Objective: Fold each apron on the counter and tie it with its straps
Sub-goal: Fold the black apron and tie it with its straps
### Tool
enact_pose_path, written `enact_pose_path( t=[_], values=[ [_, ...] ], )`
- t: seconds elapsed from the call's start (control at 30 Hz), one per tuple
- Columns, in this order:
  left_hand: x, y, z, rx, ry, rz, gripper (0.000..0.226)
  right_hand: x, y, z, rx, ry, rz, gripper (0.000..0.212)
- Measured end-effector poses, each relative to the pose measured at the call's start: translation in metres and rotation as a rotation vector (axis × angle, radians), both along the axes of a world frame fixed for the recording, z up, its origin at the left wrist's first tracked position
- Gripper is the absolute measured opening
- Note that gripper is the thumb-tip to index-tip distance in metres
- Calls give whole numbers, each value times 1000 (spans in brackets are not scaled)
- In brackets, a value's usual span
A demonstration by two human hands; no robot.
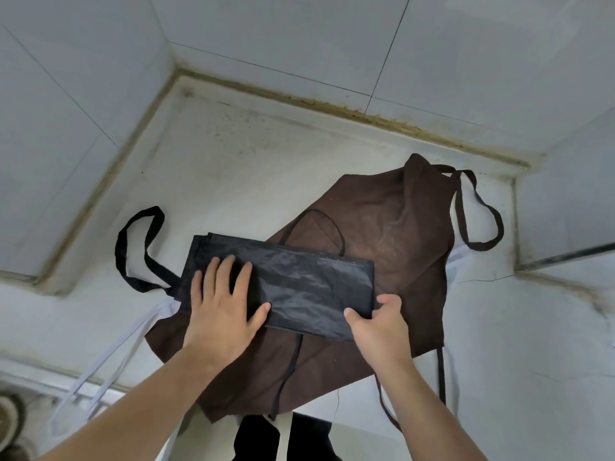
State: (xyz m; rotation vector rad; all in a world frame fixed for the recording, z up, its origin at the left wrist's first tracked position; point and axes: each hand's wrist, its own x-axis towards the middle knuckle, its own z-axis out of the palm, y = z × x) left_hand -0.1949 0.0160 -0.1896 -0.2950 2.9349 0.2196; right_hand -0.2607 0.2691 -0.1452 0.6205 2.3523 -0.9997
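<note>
A black apron (299, 281), folded into a long flat rectangle, lies across a spread brown apron (392, 227) on the white counter (233, 168). My left hand (223, 304) rests flat on the black apron's left part, fingers straight. My right hand (382, 324) pinches the fold's near right corner, thumb on top and fingers underneath. The black neck strap (133, 251) loops out on the counter to the left. A thin black strap (289, 371) trails from under the fold toward me. The brown apron's neck loop (479, 214) lies at the right.
White straps (109, 364) of a light apron under the brown one hang over the counter's near left edge. Tiled walls enclose the counter at the left, back and right. A sink or drain (10, 417) shows at the lower left.
</note>
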Motion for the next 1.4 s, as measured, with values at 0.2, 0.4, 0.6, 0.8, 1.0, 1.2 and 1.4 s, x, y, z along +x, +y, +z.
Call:
enact_pose_path(
  t=[0.2, 0.4, 0.6, 0.8, 1.0, 1.2, 1.4],
  values=[
    [-2, 40, 10, 366, 28, -273, 73, -17, 27, 12, -129, -98, 21, 6],
    [-26, 74, 19, 331, -251, -119, 123, -11, 62, 30, -68, -12, -88, 7],
    [-52, 84, 33, 228, -446, -102, 148, -5, 43, 45, 13, 100, 37, 9],
    [-60, 67, 29, 668, -465, 140, 129, 7, -15, 79, -138, 251, 191, 43],
    [-47, 44, 44, 1718, -177, 877, 48, 29, -88, 66, -96, 337, 505, 57],
    [-40, 33, 45, 1641, -328, 711, 37, 46, -82, 36, -135, 366, 514, 36],
    [-44, 37, 50, 1469, -337, 871, 25, 30, -41, 3, -108, 198, 71, 21]
  ],
)
